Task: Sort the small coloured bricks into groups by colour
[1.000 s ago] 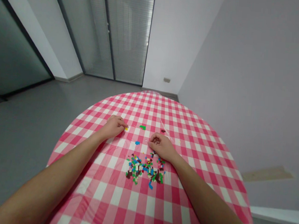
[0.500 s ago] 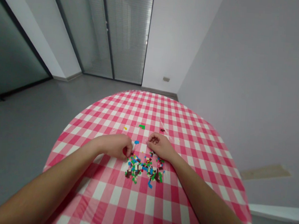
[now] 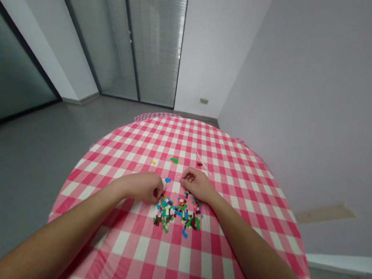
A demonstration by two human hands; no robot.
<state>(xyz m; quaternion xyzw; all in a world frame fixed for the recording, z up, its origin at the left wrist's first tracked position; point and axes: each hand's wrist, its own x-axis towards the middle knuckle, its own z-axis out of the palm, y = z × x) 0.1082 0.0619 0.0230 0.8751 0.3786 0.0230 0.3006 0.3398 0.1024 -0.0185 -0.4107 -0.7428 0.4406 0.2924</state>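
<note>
Pieces [image 3: 178,213] in mixed colours lie scattered nearest me on the table [image 3: 182,262]. My left grip [image 3: 146,187] has moved back to their left edge, fingers curled, contents unclear; my right grip [image 3: 198,186] is loosely curled beyond them, contents hidden too. Farther off lie a blue piece [image 3: 168,180] and the yellow piece [image 3: 153,163], now released.

The left arm [image 3: 72,221] reaches in from the low left, its wrist bent so the left hand [image 3: 147,187] points down, fingers curled in. The right arm [image 3: 249,237] slants in from the low right. The right hand [image 3: 198,185] lies on its side, fingers softly curled.
</note>
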